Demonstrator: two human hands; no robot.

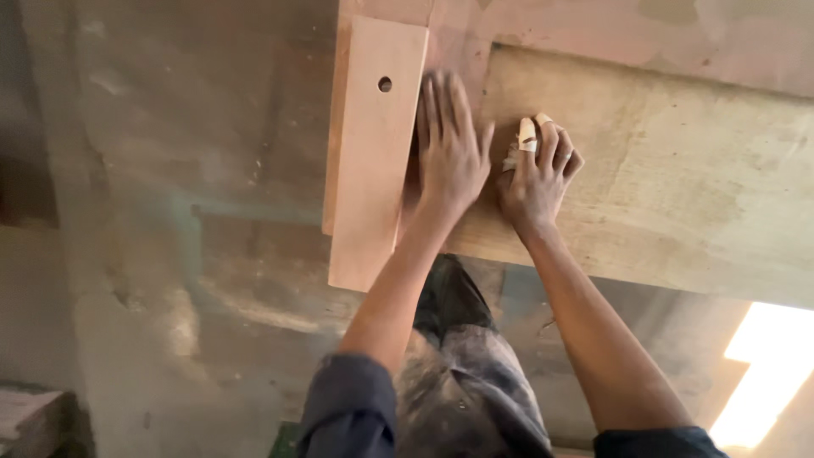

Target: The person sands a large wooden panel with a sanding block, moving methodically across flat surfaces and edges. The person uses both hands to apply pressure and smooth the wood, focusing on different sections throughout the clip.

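My left hand lies flat, fingers spread, on a large wooden panel, right beside a narrow wooden plank with a round hole near its top. My right hand presses a small folded piece of sandpaper against the panel, just right of my left hand. Pale tape wraps one or two of its fingertips. Both forearms reach forward from dark rolled sleeves.
A dusty concrete floor spreads to the left and below. A bright patch of light falls at the lower right. Part of a wooden block shows at the bottom left corner. My dusty dark trousers are below.
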